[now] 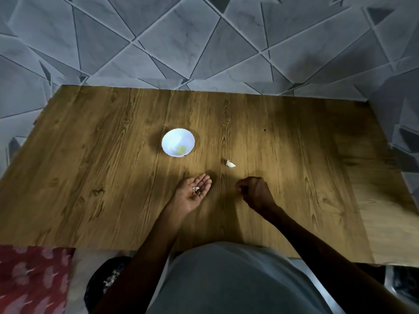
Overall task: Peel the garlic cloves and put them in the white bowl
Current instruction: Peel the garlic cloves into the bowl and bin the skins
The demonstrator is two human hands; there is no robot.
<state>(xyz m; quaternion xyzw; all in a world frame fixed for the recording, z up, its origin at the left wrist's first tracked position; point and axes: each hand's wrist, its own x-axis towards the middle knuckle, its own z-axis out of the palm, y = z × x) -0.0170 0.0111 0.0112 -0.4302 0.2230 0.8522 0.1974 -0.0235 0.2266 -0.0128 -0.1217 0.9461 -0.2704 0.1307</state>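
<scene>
Here, garlic clove (231, 164) slantwise, thin tip toward white bowl (178, 142).

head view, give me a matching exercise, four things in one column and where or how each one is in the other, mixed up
1 white bowl
2 garlic clove
3 left hand
4 right hand

a palm up, bits of peel on it
b fingers curled, back of the hand up
c lies alone on the table
d something yellowish inside

Pairs: 1-d, 2-c, 3-a, 4-b
</scene>
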